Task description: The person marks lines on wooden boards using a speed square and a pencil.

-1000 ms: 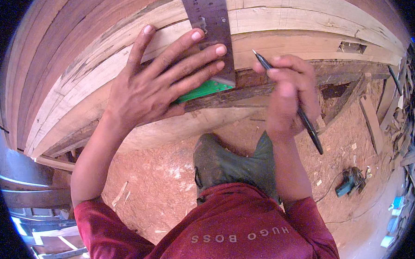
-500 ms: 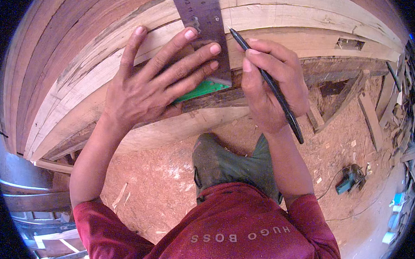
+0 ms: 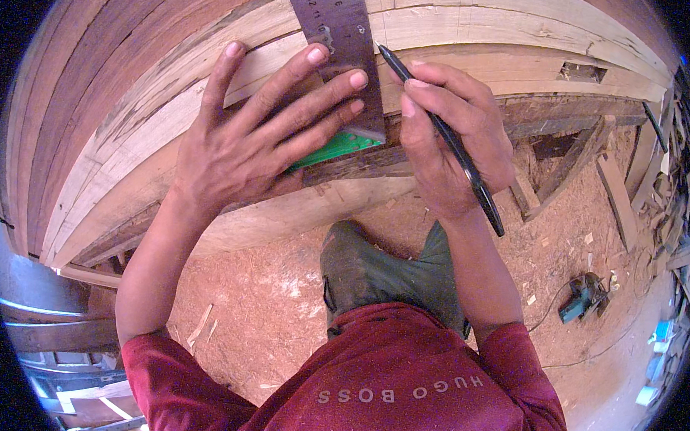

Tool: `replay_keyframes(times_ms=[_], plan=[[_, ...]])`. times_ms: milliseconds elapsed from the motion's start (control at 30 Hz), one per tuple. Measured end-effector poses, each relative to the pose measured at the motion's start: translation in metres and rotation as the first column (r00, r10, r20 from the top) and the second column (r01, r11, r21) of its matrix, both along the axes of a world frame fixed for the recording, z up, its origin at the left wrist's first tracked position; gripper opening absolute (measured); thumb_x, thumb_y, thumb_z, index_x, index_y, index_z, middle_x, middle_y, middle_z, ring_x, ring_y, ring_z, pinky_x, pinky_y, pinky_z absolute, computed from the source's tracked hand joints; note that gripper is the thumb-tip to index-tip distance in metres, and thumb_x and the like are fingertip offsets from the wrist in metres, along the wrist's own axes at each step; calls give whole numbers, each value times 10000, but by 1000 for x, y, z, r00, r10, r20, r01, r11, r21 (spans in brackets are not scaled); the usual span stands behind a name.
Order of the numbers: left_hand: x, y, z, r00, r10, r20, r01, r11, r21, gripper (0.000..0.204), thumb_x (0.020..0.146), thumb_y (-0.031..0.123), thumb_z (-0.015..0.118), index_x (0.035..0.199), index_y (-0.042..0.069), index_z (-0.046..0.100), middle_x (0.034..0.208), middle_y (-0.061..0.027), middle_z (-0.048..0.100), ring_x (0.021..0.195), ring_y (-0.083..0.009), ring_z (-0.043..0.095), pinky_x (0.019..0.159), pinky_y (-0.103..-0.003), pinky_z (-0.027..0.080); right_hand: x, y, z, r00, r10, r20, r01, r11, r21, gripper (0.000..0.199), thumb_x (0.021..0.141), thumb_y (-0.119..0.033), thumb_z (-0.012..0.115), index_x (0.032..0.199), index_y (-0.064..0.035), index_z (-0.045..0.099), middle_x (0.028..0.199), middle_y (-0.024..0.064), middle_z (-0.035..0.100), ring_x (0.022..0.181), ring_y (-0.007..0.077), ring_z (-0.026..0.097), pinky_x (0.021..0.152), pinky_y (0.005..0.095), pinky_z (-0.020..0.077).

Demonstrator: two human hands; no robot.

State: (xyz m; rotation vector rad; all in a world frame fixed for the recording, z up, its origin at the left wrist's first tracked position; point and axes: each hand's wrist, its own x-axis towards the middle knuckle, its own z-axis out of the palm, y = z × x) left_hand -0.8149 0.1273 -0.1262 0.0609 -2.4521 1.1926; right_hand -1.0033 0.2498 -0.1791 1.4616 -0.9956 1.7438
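A try square with a metal blade [image 3: 345,30] and a green stock [image 3: 342,148] lies across curved, pale wooden planks [image 3: 445,30]. My left hand [image 3: 253,138] rests on it with fingers spread, the fingertips pressing on the blade and the palm partly over the stock. In my right hand [image 3: 457,133] is a black pen [image 3: 453,141], gripped between thumb and fingers. Its tip points at the plank beside the blade's right edge; whether it touches the wood I cannot tell. Thin lines run across the planks right of the blade.
A rectangular notch [image 3: 583,72] is cut in the lower plank at right. Beneath it runs a rough dark beam [image 3: 541,111]. A teal power tool [image 3: 581,299] with a cord lies on the shaving-covered floor [image 3: 263,288]. Scrap wood [image 3: 672,216] is heaped at far right.
My right hand and the pen have shifted very slightly up and left, bringing the tip closer to the blade's edge. The left hand and the square have stayed put.
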Motion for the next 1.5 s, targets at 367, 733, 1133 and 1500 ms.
replay_keyframes(times_ms=[367,733,1133,1500], plan=[[1,1,4,1000,6,23,-6,1000,5,770,762,690,596,1470,424,452,1595,150,343,1476,-176,323,1225,-607,52,3,0,-3,998,-55,-13,55,998,16,200,823,21,757,1005,-50,715,1053,145,723,944,263,712,826,344,575],[2,4,5,999,8,32,-9,1000,30,813,713,644,650,1468,410,459,1597,145,343,1480,-182,320,1224,-607,38,13,29,-61,996,-56,74,36,968,247,215,777,46,766,957,-57,712,1022,134,721,902,259,711,791,348,581],[2,3,6,999,25,42,-26,1000,9,806,733,648,627,1482,425,431,1607,150,318,1492,-169,294,1224,-616,22,-8,18,28,994,6,-107,24,962,271,165,753,25,746,896,-56,728,872,93,720,791,246,698,726,328,559],[2,5,5,997,32,66,-38,995,93,951,638,634,701,1510,423,382,1626,146,276,1503,-183,271,1225,-617,12,6,19,-33,1000,14,-13,-11,981,193,232,766,92,744,965,-24,725,943,142,720,893,251,729,784,337,600]])
